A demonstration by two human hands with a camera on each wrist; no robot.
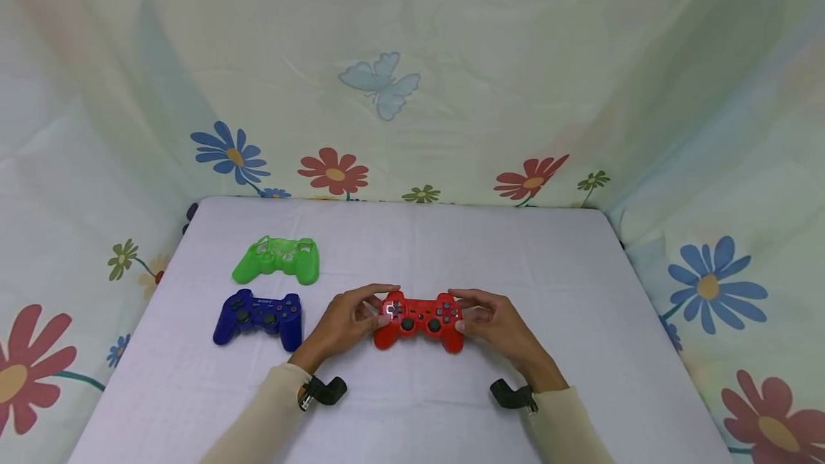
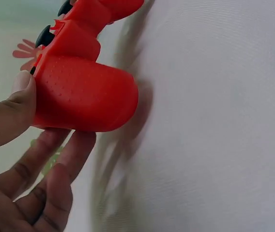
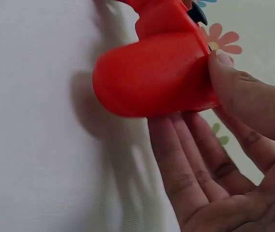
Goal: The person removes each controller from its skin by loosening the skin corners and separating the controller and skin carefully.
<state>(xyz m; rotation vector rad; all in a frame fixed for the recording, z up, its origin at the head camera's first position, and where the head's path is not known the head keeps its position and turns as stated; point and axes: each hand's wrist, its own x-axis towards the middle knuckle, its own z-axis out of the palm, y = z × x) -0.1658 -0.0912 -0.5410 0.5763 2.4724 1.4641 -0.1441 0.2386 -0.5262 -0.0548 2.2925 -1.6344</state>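
A red game controller (image 1: 421,312) with black thumbsticks is held between both hands over the middle of the table. My left hand (image 1: 348,317) grips its left end, thumb on the front face and fingers behind. The other end is pinched the same way by my right hand (image 1: 499,324). In the left wrist view, the dotted red grip (image 2: 84,94) stands a little off the cloth, with a shadow beside it. The right wrist view shows the smooth-looking right grip (image 3: 147,77) between thumb and fingers.
Left of my hands lies a blue controller (image 1: 261,317), close to the left forearm. Behind it rests a bright green controller-shaped cover (image 1: 278,260) with cut-out openings. White cloth covers the table (image 1: 580,349). A flower-printed curtain (image 1: 451,92) hangs around its back and sides.
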